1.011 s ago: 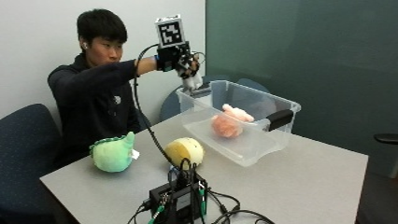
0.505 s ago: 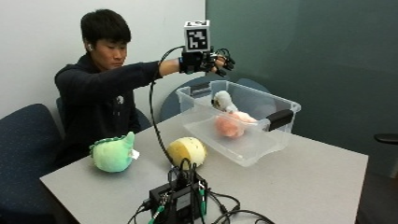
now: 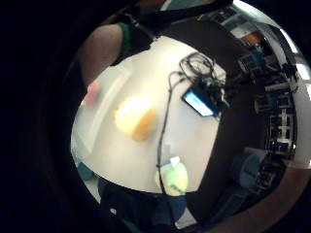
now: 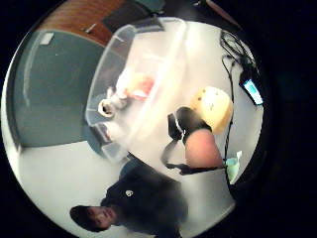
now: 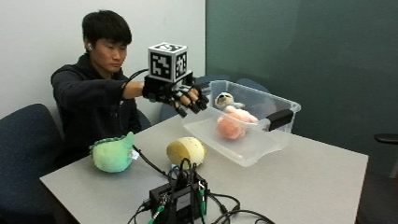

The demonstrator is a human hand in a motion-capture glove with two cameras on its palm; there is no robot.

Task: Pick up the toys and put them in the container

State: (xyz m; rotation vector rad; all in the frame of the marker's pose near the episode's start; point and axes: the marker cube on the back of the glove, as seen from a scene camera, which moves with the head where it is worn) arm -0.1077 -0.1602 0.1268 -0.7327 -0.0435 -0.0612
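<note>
In the outside view my gloved right hand (image 5: 180,95) hangs in the air just beside the near end of the clear plastic container (image 5: 273,140), fingers spread and holding nothing. Inside the container lie an orange-pink plush toy (image 5: 230,125) and a small white-brown toy (image 5: 223,99); the thumb side palm view shows them too, the orange-pink plush toy (image 4: 136,84) and the small toy (image 4: 106,106). A yellow round plush (image 5: 187,150) and a green plush (image 5: 113,153) sit on the table below and left of my hand. The little finger side palm view looks down on the yellow plush (image 3: 135,118) and the green plush (image 3: 172,177).
A black electronics box (image 5: 180,198) with cables stands at the table's (image 5: 311,182) front edge. A cable runs from it past the yellow plush toward the person. Blue chairs (image 5: 24,144) stand behind the table.
The small white-brown toy left my hand and now lies in the container. My hand has come back from over the container, lower and toward the person.
</note>
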